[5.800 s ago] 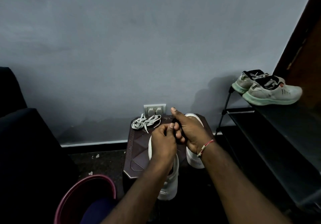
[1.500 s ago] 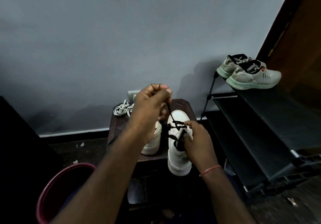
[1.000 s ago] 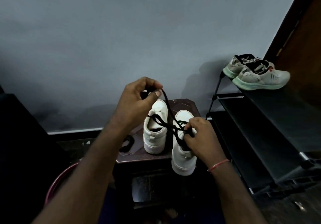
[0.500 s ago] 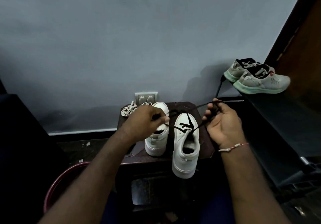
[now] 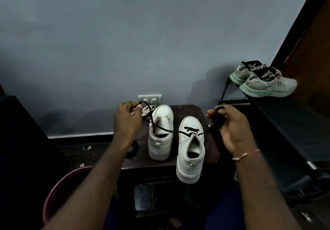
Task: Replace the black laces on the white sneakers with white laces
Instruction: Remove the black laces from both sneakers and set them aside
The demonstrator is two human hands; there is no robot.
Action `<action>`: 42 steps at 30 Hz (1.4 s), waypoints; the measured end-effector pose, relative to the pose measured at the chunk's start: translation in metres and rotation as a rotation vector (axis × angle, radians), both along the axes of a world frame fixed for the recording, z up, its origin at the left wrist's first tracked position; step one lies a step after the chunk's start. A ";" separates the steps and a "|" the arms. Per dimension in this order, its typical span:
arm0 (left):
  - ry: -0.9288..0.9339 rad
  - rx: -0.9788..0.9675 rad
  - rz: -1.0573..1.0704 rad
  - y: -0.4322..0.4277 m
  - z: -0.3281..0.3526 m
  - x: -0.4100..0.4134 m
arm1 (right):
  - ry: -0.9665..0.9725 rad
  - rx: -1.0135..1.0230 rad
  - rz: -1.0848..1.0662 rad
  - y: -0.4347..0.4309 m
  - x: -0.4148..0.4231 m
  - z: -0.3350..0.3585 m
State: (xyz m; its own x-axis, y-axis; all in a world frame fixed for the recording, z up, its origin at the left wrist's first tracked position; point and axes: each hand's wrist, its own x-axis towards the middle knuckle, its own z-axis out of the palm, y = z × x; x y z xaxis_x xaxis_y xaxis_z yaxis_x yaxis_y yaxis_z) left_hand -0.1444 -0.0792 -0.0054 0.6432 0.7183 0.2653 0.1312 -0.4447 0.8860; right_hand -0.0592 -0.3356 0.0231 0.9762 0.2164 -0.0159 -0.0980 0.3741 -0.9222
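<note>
Black lace [image 5: 175, 132] across the gap between left sneaker [image 5: 160, 146] and right sneaker [image 5: 190, 165]

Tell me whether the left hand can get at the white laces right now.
Probably, by position: the white laces lie right beside the left hand, nothing between. But it pinches the black lace, so it must let go first.

Dim room: soft light washes the grey wall [image 5: 125, 33], corners sink to black, edges bend, slight blur.

Left forearm [image 5: 96, 176] and right forearm [image 5: 257, 185] bare to the lower frame edge. Thin red-and-white thread bracelet [image 5: 246, 154] encircles the wrist just below the right hand [image 5: 235, 128].
</note>
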 end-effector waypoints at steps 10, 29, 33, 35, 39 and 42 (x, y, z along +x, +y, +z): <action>0.116 0.427 -0.478 -0.094 0.003 -0.007 | -0.281 -0.597 -0.012 -0.002 0.003 -0.012; 0.423 0.545 -0.287 -0.135 -0.018 0.000 | -0.366 -1.143 -0.129 0.008 -0.039 -0.059; 0.304 0.471 -0.233 -0.130 -0.026 -0.001 | -0.373 -1.076 -0.200 0.003 -0.041 -0.065; 0.241 0.438 -0.204 -0.132 -0.030 -0.003 | -0.366 -1.019 -0.221 -0.002 -0.042 -0.068; 0.115 0.370 -0.210 -0.136 -0.036 -0.009 | -0.340 -0.895 -0.247 -0.009 -0.046 -0.072; 0.057 0.295 -0.202 -0.134 -0.041 -0.010 | -0.301 -0.821 -0.287 -0.013 -0.046 -0.074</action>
